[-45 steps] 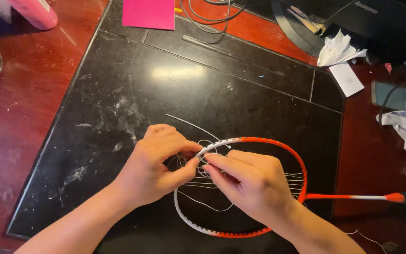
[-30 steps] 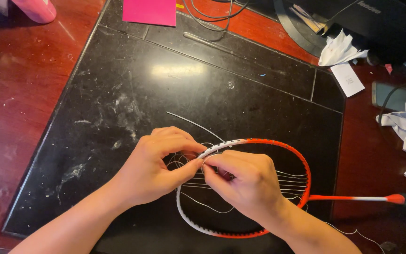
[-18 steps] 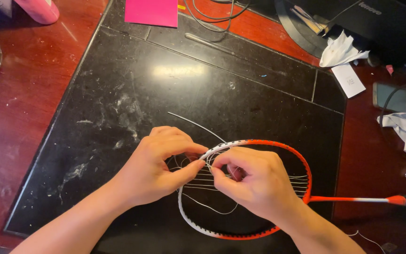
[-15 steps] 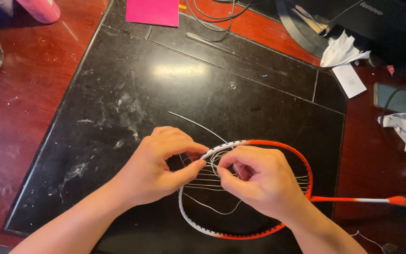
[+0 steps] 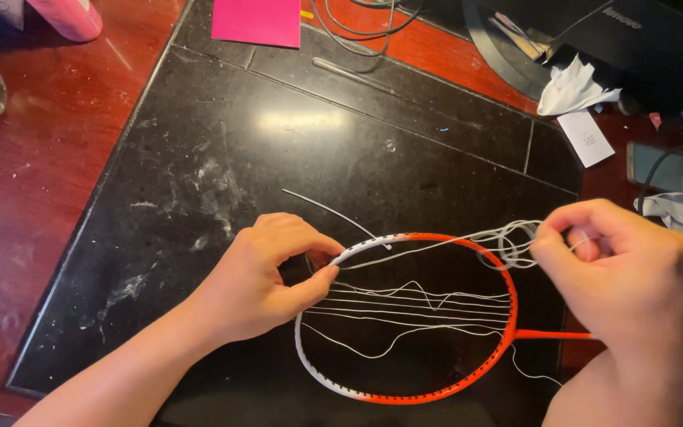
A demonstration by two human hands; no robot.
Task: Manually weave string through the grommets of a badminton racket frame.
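Left hand (image 5: 258,273) pinching racket frame (image 5: 405,316), right hand (image 5: 626,265) gripping string (image 5: 436,245)

The left hand (image 5: 258,281) reaches in from the lower left, forearm bare, fingers curled and thumb pressed against the forefinger in a pinching grip. The right hand (image 5: 626,269) is raised at the right, knuckles up, fingers closed in a loose fist with thumb and forefinger pinched together.

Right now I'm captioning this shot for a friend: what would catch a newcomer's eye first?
An orange and white racket head lies on the black slab, its strings slack and wavy. The left hand pinches the frame's white end, while the right hand holds a bundle of white string out to the right. A pink sheet lies at the slab's far edge.
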